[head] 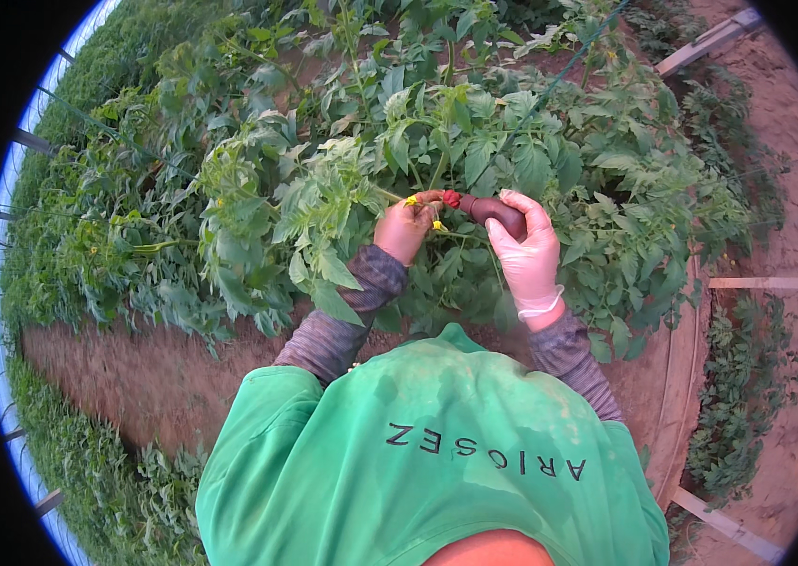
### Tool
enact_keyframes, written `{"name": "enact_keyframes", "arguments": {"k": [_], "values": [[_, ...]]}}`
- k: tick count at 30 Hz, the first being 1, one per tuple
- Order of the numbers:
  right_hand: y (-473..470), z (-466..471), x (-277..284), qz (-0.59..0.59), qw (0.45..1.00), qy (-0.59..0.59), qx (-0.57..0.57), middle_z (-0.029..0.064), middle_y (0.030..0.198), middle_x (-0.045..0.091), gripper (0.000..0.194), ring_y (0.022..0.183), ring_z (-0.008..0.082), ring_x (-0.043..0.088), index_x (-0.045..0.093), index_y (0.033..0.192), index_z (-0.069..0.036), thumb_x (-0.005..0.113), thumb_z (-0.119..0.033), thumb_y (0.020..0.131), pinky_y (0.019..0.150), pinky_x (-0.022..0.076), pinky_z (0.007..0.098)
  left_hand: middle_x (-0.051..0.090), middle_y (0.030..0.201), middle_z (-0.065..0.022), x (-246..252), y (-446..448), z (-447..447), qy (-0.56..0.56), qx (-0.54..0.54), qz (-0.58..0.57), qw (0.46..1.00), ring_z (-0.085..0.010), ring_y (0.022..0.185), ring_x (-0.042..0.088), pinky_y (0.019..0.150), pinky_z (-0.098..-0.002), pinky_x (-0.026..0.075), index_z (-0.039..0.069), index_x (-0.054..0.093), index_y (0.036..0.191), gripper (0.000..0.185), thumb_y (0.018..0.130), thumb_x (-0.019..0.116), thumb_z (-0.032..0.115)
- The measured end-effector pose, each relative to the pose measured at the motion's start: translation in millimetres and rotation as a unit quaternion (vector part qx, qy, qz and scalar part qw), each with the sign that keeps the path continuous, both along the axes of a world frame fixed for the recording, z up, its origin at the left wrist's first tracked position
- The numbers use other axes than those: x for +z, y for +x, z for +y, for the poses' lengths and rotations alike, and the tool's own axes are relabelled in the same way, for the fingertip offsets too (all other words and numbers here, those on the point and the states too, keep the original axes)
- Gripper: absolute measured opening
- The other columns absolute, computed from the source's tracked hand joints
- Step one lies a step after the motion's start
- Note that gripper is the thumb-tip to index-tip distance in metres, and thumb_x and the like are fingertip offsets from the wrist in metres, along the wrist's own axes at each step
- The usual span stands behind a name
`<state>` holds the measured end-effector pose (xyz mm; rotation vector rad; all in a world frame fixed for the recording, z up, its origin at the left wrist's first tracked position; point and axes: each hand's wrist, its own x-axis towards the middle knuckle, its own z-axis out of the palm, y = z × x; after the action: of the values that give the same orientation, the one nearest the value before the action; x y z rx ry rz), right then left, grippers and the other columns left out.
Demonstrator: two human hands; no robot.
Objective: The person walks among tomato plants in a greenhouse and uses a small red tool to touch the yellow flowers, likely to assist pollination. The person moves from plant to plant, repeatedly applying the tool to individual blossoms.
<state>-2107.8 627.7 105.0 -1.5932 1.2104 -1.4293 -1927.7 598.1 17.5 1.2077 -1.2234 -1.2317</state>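
Note:
My gloved right hand (527, 244) is closed around a dark brown squeeze bottle (494, 212), held sideways among the leaves. Its red tip (451, 199) points left and reaches the fingers of my left hand (404, 225). Those fingers are bent at a yellow tomato flower (411, 201); a second yellow flower (439, 226) hangs just below them. Whether the fingers pinch the flower's stalk cannot be told. Around both hands stand leafy tomato plants (342, 191).
A green twine (547, 92) slants down into the foliage ahead. Bare soil (137, 375) runs between the plant rows on the left. Pale posts (710, 42) and strips (774, 284) lie to the right, beside another row of plants (745, 396).

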Motion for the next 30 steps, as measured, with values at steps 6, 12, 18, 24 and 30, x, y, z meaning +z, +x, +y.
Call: {"name": "enact_keyframes", "arguments": {"k": [6,12,18,24,30], "values": [[2,16,5,-0.177,0.972,0.088,0.129,0.0079,0.113,0.056,0.034,0.100,0.0130,0.055,0.053,0.111,0.001,0.061,0.007,0.079,0.090,0.0437,0.0271,0.059,0.086,0.0022,2,5,4,0.023,-0.015,0.001,1.000,-0.0028,0.073,0.051,0.065,-0.0171,0.043,0.001,0.059,0.112,0.023,0.090,0.054,0.007],[-14,36,13,-0.151,0.978,0.109,0.091,0.0069,0.112,0.056,0.034,0.098,0.0133,0.056,0.053,0.110,-0.001,0.061,0.007,0.078,0.083,0.0471,0.0258,0.060,0.086,0.0024,0,6,8,0.032,0.003,0.033,0.999,-0.0042,0.073,0.053,0.066,-0.0189,0.044,0.002,0.056,0.118,0.029,0.090,0.054,0.006],[-45,65,17,-0.271,0.949,0.164,-0.003,0.0070,0.111,0.056,0.034,0.087,0.0147,0.058,0.053,0.113,-0.004,0.062,-0.002,0.080,0.062,0.0509,0.0248,0.058,0.081,-0.0019,6,13,34,-0.078,0.093,-0.209,0.970,-0.0086,0.071,0.054,0.068,-0.0230,0.046,0.013,0.032,0.140,0.063,0.082,0.052,-0.005],[-81,144,-16,-0.484,0.848,0.215,-0.021,0.0104,0.110,0.057,0.031,0.073,0.0157,0.054,0.053,0.116,-0.006,0.053,-0.016,0.087,0.060,0.0475,0.0262,0.062,0.086,-0.0076,10,29,123,-0.124,-0.082,-0.204,0.968,-0.0188,0.075,0.060,0.070,-0.0282,0.048,0.009,0.049,0.125,0.044,0.082,0.055,0.002],[-128,285,-66,-0.618,0.748,0.239,-0.027,0.0130,0.103,0.061,0.032,0.070,0.0194,0.055,0.055,0.117,-0.008,0.042,-0.020,0.090,0.059,0.0489,0.0282,0.064,0.087,-0.0076,15,95,205,-0.028,-0.090,-0.177,0.980,-0.0178,0.078,0.061,0.071,-0.0294,0.050,0.008,0.058,0.114,0.028,0.088,0.056,0.017]]}}
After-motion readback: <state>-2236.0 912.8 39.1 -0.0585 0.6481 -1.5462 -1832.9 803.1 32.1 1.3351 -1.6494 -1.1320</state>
